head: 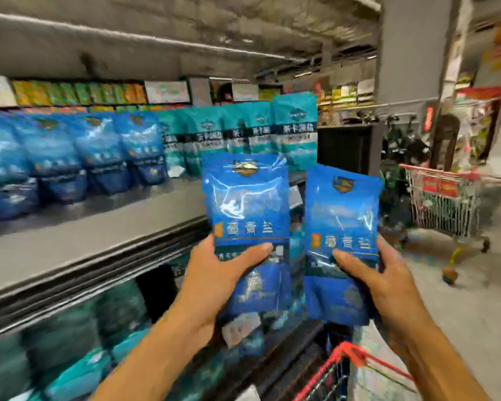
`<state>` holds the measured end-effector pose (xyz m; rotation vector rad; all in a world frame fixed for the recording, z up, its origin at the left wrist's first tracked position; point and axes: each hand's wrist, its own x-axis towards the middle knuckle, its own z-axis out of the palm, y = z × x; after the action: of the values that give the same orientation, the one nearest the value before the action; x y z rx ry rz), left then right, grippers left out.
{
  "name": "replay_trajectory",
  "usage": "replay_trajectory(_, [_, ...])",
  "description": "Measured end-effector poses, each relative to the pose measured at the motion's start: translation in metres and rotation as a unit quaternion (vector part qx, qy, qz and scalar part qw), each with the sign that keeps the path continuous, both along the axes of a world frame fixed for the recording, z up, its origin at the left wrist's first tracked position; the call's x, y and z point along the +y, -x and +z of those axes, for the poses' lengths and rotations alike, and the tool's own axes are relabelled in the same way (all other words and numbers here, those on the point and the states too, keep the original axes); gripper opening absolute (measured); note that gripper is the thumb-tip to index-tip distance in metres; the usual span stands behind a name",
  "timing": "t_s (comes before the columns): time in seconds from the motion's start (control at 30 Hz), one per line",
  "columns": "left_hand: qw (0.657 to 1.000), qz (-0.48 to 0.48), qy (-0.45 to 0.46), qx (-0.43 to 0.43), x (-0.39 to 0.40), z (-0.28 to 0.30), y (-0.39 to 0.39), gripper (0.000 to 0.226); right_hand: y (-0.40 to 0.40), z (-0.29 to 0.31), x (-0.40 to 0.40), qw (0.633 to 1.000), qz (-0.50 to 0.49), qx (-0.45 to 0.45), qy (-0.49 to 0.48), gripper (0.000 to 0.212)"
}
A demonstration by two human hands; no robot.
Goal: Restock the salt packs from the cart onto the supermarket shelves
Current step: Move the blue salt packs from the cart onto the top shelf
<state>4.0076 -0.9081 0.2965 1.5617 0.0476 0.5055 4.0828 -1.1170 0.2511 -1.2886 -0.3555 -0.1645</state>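
2 blue salt packs are held up in front of the shelf, side by side and apart from each other. The left pack [248, 209] stands upright in the left hand [229, 273], whose grip is curled around its lower half, thumb pressed across the front just under the band of white characters. More blue packaging shows behind and below it in the same hand, so this may be more than 1 pack; the blur does not let me tell. The right pack [342, 235] tilts slightly, its top leaning right, and the right hand [373, 279] pinches it low down, thumb on the front and fingers wrapped behind.

Behind them, the grey shelf [84, 235] carries a row of blue salt packs [78, 157] standing upright on the left and a group of teal packs [255, 134] to their right, near the shelf's end. The front strip of the shelf board is bare. The level below holds blurred teal bags [78, 328].

At the bottom edge, under the right forearm, the red rim of a cart [356, 360] shows. A second red cart [446, 204] stands well off in the aisle to the right.
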Motion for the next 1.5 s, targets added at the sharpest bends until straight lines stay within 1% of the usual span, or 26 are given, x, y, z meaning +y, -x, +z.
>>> replay_trajectory(0.1, [0.998, 0.042, 0.019, -0.04, 0.035, 0.051, 0.033, 0.044, 0.0, 0.056, 0.049, 0.995, 0.083, -0.047, -0.016, 0.058])
replay_trajectory(0.2, [0.993, 0.089, 0.053, -0.059, 0.079, 0.091, 0.061, 0.044, 0.001, 0.101, 0.105, 0.985, 0.159, -0.06, -0.027, 0.055])
replay_trajectory(0.27, [0.987, 0.138, 0.058, -0.055, 0.111, 0.112, 0.081, 0.042, 0.002, 0.124, 0.149, 0.975, 0.211, -0.063, -0.028, 0.043])
replay_trajectory(0.33, [0.978, 0.191, 0.052, -0.061, 0.147, 0.128, 0.102, 0.035, 0.004, 0.145, 0.197, 0.965, 0.252, -0.064, -0.016, 0.03])
replay_trajectory(0.37, [0.973, 0.216, 0.046, -0.064, 0.165, 0.133, 0.111, 0.033, 0.006, 0.154, 0.219, 0.961, 0.267, -0.068, -0.009, 0.027])
replay_trajectory(0.43, [0.961, 0.263, 0.033, -0.072, 0.203, 0.14, 0.133, 0.031, 0.014, 0.168, 0.269, 0.951, 0.299, -0.078, 0.009, 0.027])
replay_trajectory(0.53, [0.95, 0.298, 0.049, -0.077, 0.264, 0.148, 0.162, 0.03, 0.025, 0.182, 0.341, 0.936, 0.339, -0.082, 0.046, 0.033])
replay_trajectory(0.6, [0.942, 0.324, 0.055, -0.069, 0.305, 0.148, 0.181, 0.036, 0.032, 0.186, 0.389, 0.928, 0.359, -0.075, 0.061, 0.035])
replay_trajectory(0.67, [0.93, 0.363, 0.04, -0.049, 0.345, 0.146, 0.197, 0.042, 0.036, 0.187, 0.435, 0.926, 0.366, -0.06, 0.074, 0.031])
replay_trajectory(0.7, [0.924, 0.38, 0.031, -0.034, 0.361, 0.143, 0.204, 0.042, 0.037, 0.185, 0.455, 0.926, 0.366, -0.047, 0.081, 0.033])
replay_trajectory(0.73, [0.92, 0.391, 0.026, -0.02, 0.379, 0.139, 0.209, 0.042, 0.039, 0.184, 0.475, 0.925, 0.368, -0.032, 0.091, 0.042])
replay_trajectory(0.83, [0.919, 0.393, 0.042, 0.01, 0.421, 0.129, 0.211, 0.043, 0.044, 0.18, 0.527, 0.919, 0.376, 0.005, 0.119, 0.075])
replay_trajectory(0.9, [0.922, 0.384, 0.049, 0.015, 0.44, 0.124, 0.204, 0.042, 0.048, 0.177, 0.557, 0.916, 0.377, 0.015, 0.136, 0.087])
replay_trajectory(0.97, [0.925, 0.377, 0.049, 0.011, 0.458, 0.12, 0.194, 0.038, 0.049, 0.174, 0.585, 0.918, 0.371, 0.025, 0.142, 0.088])
replay_trajectory(1.07, [0.934, 0.353, 0.049, 0.002, 0.478, 0.11, 0.18, 0.037, 0.048, 0.167, 0.616, 0.919, 0.366, 0.017, 0.145, 0.084])
replay_trajectory(1.17, [0.94, 0.339, 0.029, 0.033, 0.492, 0.103, 0.174, 0.036, 0.046, 0.153, 0.628, 0.92, 0.351, -0.008, 0.173, 0.081])
replay_trajectory(1.23, [0.938, 0.338, -0.02, 0.073, 0.497, 0.104, 0.175, 0.036, 0.04, 0.148, 0.627, 0.916, 0.331, -0.056, 0.22, 0.077])
replay_trajectory(1.27, [0.931, 0.344, -0.057, 0.107, 0.498, 0.106, 0.178, 0.035, 0.037, 0.149, 0.624, 0.907, 0.321, -0.093, 0.258, 0.072])
replay_trajectory(1.33, [0.904, 0.369, -0.123, 0.174, 0.496, 0.108, 0.182, 0.03, 0.034, 0.153, 0.615, 0.874, 0.286, -0.166, 0.355, 0.064])
replay_trajectory(1.4, [0.881, 0.4, -0.147, 0.206, 0.496, 0.11, 0.183, 0.027, 0.035, 0.159, 0.607, 0.837, 0.239, -0.218, 0.441, 0.066])
replay_trajectory(1.47, [0.852, 0.439, -0.158, 0.238, 0.497, 0.112, 0.185, 0.03, 0.037, 0.162, 0.603, 0.813, 0.204, -0.246, 0.486, 0.068])
replay_trajectory(1.5, [0.84, 0.45, -0.163, 0.253, 0.497, 0.113, 0.186, 0.033, 0.038, 0.162, 0.604, 0.811, 0.203, -0.247, 0.49, 0.067])
